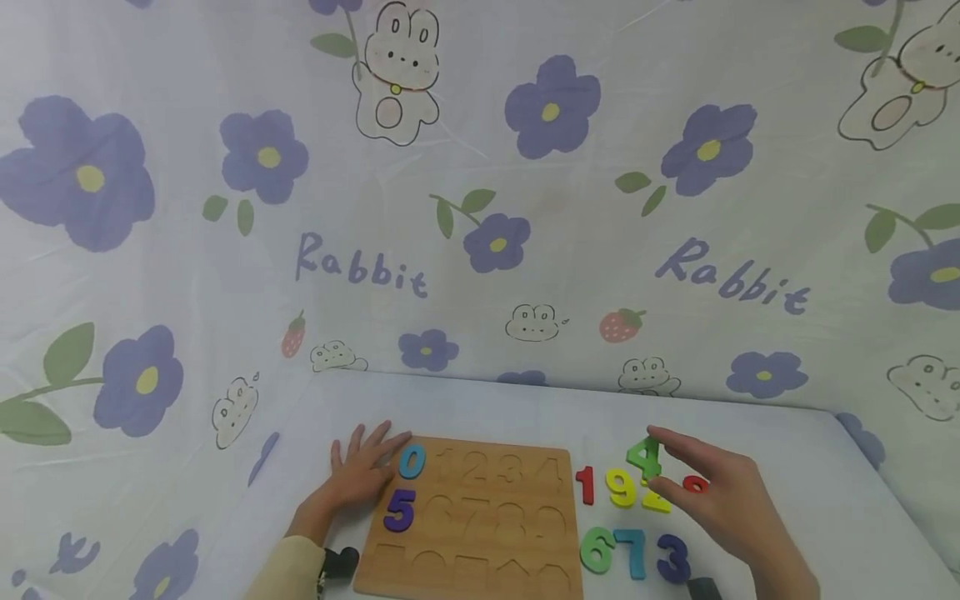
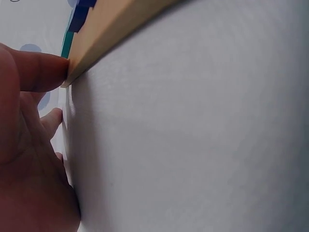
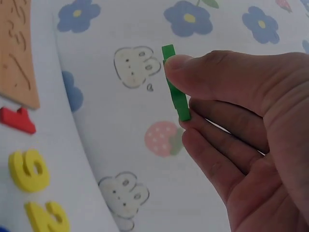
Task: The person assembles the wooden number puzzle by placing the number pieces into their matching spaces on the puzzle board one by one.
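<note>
My right hand [image 1: 731, 500] pinches a green number 4 [image 1: 647, 457] between thumb and fingers, above the loose numbers right of the wooden number board [image 1: 468, 493]. In the right wrist view the green 4 [image 3: 177, 99] appears edge-on, its face turned away. My left hand [image 1: 360, 473] lies at the board's upper left corner with fingers spread. In the left wrist view the thumb [image 2: 46, 72] touches the board's edge [image 2: 104, 41]. A blue 0 [image 1: 404, 461] and a purple 5 [image 1: 400, 511] sit at the board's left side.
Beside the board lie a red 1 [image 1: 588, 486], yellow 9 [image 1: 622, 502], yellow 2 [image 1: 657, 506], green 6 [image 1: 588, 546], blue 7 [image 1: 637, 554] and dark blue 3 [image 1: 678, 560]. A red piece [image 1: 695, 481] is partly hidden by my right hand. A rabbit-print cloth [image 1: 480, 167] hangs behind the white table.
</note>
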The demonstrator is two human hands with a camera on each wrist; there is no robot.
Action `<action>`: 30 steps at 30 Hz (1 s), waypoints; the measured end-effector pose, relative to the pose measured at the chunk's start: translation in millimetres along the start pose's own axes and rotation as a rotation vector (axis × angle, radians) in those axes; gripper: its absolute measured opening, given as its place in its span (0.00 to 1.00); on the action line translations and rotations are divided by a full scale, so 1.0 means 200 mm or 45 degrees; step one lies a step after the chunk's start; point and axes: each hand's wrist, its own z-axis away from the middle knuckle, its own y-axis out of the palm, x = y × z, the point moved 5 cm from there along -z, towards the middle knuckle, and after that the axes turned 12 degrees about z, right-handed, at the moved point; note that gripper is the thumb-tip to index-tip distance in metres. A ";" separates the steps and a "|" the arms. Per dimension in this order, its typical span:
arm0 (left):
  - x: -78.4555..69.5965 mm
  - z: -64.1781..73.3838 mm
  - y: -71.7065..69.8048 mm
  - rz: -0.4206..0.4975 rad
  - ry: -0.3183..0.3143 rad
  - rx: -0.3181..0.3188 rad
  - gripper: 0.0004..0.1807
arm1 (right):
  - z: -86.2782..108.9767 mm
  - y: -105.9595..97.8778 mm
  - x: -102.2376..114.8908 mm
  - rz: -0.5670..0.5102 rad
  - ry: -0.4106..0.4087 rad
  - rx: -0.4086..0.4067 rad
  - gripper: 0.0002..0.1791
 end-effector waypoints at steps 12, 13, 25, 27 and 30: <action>0.03 -0.01 0.00 -0.030 -0.057 0.024 0.36 | -0.18 0.16 0.12 -0.143 -0.142 0.103 0.34; 0.03 -0.02 0.01 -0.039 -0.065 0.026 0.36 | -0.19 0.18 0.12 -0.148 -0.137 0.120 0.33; 0.05 -0.03 0.01 -0.046 -0.051 0.027 0.35 | -0.25 0.42 0.15 -0.195 -0.070 0.295 0.32; 0.05 -0.03 0.01 -0.044 -0.048 0.027 0.35 | -0.25 0.46 0.15 -0.195 -0.065 0.324 0.31; 0.05 -0.03 0.01 -0.045 -0.051 0.028 0.35 | -0.26 0.52 0.14 -0.191 -0.065 0.362 0.32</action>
